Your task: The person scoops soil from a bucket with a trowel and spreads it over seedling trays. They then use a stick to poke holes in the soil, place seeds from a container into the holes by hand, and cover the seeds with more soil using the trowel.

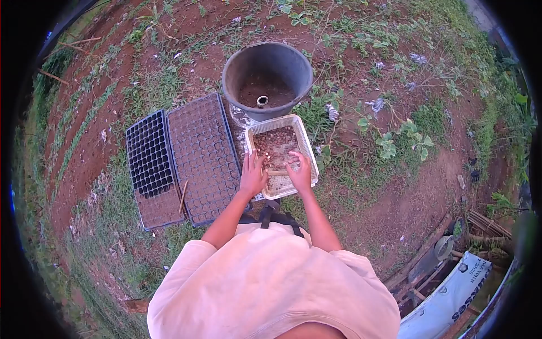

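A pale plastic basket point(309, 164) with a latticed rim sits in front of me. Inside lie many small brown pieces like seeds or soil crumbs point(280, 137), thickest toward its far end. My left hand point(254, 175) is over the basket's near left side, fingers stretched forward and apart. Close to its fingertips is a small whitish bit, too small to name. My right hand point(300, 172) hovers inside the right side, thumb and forefinger curved with a gap between them. Between the two hands, a short tan stick-like piece point(276, 173) lies across the basket.
Beyond the basket stands a large dark bucket point(228, 79) with soil and a small ring-shaped item point(262, 101) inside. To the left are a soil-filled seedling tray point(203, 147) and a partly filled one point(149, 155), with a thin stick point(183, 196). A printed banner point(451, 294) lies lower right.
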Tool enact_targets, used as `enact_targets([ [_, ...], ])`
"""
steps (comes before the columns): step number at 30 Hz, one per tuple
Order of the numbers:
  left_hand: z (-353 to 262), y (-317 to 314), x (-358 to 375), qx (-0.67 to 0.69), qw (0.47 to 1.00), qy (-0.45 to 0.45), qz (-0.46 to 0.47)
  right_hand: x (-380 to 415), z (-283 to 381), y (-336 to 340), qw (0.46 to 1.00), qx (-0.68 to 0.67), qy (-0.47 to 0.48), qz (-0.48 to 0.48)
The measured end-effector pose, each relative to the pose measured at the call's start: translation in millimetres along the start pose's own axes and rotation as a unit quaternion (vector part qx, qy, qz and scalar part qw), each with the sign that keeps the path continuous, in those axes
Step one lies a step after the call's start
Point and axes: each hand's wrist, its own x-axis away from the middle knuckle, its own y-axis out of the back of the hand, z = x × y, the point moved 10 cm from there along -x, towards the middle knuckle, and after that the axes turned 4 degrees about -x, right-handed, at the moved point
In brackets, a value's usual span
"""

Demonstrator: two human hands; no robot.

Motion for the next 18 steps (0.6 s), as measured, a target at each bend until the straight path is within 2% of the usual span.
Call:
enact_targets([
  [1,0,4,3,0.001,1.0,0.002,0.0,3,3,0,1.0,0.0,-0.001,-0.006],
  [4,3,42,18,0.056,0.993,0.018,-0.102,8,24,-2,1.0,-0.021,0.003,-0.011],
  [11,43,76,66,0.082,0.986,0.073,-0.123,15,76,-31,0.997,-0.047,0.056,0.007],
  [13,61,88,79,0.074,0.985,0.077,-0.139,19,81,-53,0.996,-0.077,0.044,0.013],
  [18,116,127,126,0.066,0.977,0.096,-0.178,45,118,-121,0.993,-0.066,0.087,0.04],
])
